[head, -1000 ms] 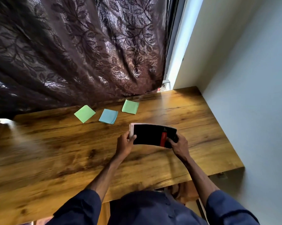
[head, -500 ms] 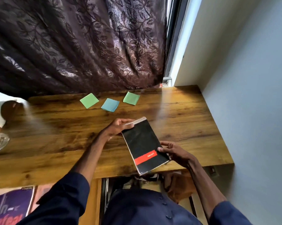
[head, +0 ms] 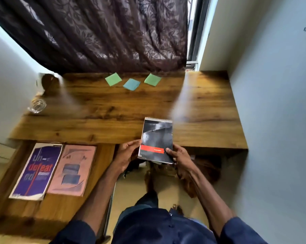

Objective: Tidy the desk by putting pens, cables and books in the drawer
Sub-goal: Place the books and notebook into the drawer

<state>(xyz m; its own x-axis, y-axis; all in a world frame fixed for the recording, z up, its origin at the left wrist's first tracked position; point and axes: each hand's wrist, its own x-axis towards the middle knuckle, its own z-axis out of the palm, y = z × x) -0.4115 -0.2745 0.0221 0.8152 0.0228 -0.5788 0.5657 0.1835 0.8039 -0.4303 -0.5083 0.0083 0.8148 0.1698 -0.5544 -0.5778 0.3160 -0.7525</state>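
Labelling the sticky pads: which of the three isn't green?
The middle pad, blue and slightly nearer the person; the left pad and right pad are both green.

Black notepad (head: 156, 138), red band (head: 152, 150)

Notepad (head: 156, 138): black cover, red band across its lower part, spiral binding along the top edge. Centre of frame, held above the front edge of the worktop (head: 113, 110), cover facing up, binding end farther up the frame. Left hand (head: 126, 155) grips its left edge, right hand (head: 180, 157) its lower right corner.

Drawer (head: 60, 206): wooden, open, lower left of frame. Two books lie flat inside, side by side, covers up: purple book (head: 37, 170) on the left, pink book (head: 72, 170) just beside it.
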